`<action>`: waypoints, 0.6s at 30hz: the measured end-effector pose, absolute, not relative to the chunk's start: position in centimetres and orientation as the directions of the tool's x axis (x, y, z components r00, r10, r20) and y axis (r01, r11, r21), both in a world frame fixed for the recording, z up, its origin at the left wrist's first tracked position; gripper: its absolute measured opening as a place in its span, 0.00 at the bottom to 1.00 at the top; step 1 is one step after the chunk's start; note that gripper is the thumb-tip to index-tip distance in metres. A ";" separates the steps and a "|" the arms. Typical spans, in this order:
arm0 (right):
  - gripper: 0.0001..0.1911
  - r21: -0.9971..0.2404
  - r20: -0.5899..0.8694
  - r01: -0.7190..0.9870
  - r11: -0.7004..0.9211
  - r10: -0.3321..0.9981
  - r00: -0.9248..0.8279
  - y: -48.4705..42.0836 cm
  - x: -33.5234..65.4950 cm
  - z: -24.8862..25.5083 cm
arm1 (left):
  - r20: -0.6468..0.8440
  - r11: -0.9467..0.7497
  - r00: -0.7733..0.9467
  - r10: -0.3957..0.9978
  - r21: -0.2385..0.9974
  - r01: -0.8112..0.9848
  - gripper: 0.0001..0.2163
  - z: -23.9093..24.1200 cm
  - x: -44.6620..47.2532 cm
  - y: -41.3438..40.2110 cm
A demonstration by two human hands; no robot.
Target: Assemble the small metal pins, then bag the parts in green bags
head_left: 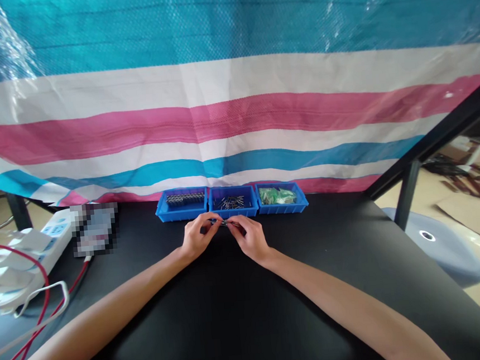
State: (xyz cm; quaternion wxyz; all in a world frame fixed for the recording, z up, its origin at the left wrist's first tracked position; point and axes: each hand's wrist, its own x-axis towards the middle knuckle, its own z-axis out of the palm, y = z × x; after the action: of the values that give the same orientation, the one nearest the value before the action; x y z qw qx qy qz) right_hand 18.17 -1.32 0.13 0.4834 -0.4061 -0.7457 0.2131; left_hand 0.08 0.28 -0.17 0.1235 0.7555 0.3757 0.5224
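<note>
My left hand (199, 235) and my right hand (249, 236) meet fingertip to fingertip just in front of the middle bin. Between them they pinch a small, thin dark metal piece (224, 223), too small and too covered by fingers to name. Behind the hands, the middle blue bin (235, 213) holds a loose pile of thin metal pins or screws (232, 202). The left blue bin (182, 214) has small metal cylinders (185, 199) lined up along its back. In the right blue bin (283, 208) lie clear and green plastic packets (278, 195).
A white power strip (56, 241) with plugs and red and white cables stands at the left, beside a blurred-out device (95, 229). Striped plastic sheeting (234, 119) hangs behind the black table (218, 311). A grey stool (439, 246) stands beyond the right edge.
</note>
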 end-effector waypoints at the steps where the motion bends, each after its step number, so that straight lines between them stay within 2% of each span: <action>1: 0.09 -0.711 0.548 0.400 0.579 0.812 -0.201 -1.3 18.2 0.1 | 0.693 -0.686 0.175 0.699 0.583 0.436 0.06 -0.2 0.1 0.3; 18: 0.12 -0.700 0.513 0.427 0.572 0.819 -0.257 -1.2 18.3 -0.2 | 0.686 -0.680 0.171 0.708 0.595 0.428 0.06 -0.1 0.1 0.2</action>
State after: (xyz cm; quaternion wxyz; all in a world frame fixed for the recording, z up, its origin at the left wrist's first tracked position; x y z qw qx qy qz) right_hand 18.27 -1.17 -0.21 0.4523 -0.4087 -0.7625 0.2168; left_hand 0.14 0.25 -0.05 0.1338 0.7534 0.3770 0.5219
